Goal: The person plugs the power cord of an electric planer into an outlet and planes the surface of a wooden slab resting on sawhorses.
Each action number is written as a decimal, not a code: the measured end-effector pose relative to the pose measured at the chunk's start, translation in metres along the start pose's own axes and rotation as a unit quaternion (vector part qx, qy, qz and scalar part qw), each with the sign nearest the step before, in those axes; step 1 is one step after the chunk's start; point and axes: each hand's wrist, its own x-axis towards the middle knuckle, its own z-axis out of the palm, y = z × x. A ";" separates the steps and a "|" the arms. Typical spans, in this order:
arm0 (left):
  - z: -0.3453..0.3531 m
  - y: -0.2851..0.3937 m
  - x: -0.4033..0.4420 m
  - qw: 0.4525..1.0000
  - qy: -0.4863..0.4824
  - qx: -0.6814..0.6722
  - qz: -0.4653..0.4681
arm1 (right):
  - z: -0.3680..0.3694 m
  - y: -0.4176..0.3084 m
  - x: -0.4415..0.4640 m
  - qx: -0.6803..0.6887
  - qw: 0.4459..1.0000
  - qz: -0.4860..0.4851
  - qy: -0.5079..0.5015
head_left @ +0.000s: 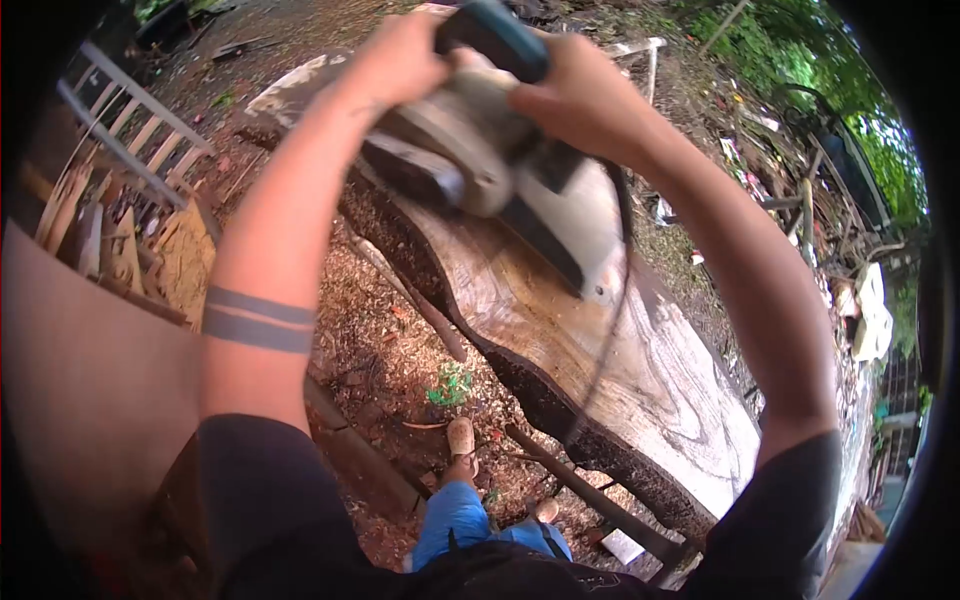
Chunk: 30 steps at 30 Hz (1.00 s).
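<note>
Both hands hold a blurred corded power tool (pixel 465 150) over the far part of a live-edge wood slab (pixel 560 310). The tool has a pale body and a dark teal handle on top; it looks like an electric planer, though blur hides its detail. My left hand (pixel 405 60) is closed on its far left side. My right hand (pixel 570 90) wraps the right end of the handle. A dark cord (pixel 622 230) hangs from the tool across the slab. Whether the tool touches the wood cannot be made out. Wavy grain and dark bark edges show on the slab.
Metal supports (pixel 590 500) stand beneath the slab. Wood chips (pixel 365 310) cover the ground around my feet (pixel 461 437). Scrap wood (pixel 120 240) and a ladder-like frame (pixel 135 120) lie at left. Debris and a white sack-like object (pixel 872 315) are at right.
</note>
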 end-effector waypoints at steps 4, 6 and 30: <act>-0.012 -0.061 0.022 1.000 0.025 0.000 0.000 | 0.035 -0.009 0.071 -0.059 0.997 0.006 0.053; -0.014 -0.074 0.027 0.998 0.007 -0.017 -0.059 | 0.040 -0.014 0.083 -0.062 0.997 0.018 0.040; 0.074 0.425 -0.215 0.971 -0.097 -0.103 0.193 | -0.153 0.035 -0.478 -0.046 0.953 0.286 0.087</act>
